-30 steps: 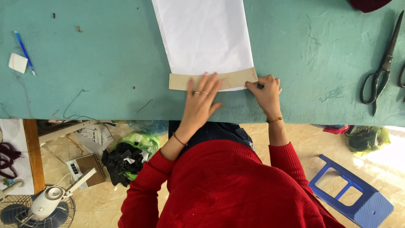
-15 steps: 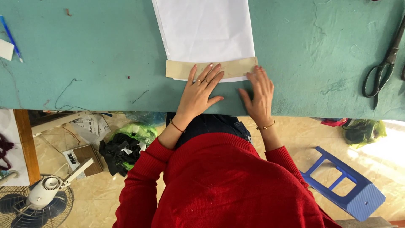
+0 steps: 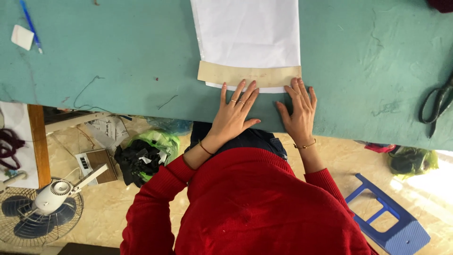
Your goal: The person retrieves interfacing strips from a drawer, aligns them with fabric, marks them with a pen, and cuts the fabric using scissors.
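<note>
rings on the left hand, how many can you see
2. Both are thin bands on the left hand: one on the finger at, one on the next finger at. More could be hidden on the undersides; the right hand shows none.

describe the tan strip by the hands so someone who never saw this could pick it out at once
On the wide teal worktable, a white fabric sheet runs down toward the near edge. Across its lower end lies a flat tan cardboard strip, just beyond the fingertips of the left hand and right hand. Nothing else there is tan and straight-edged.
</note>
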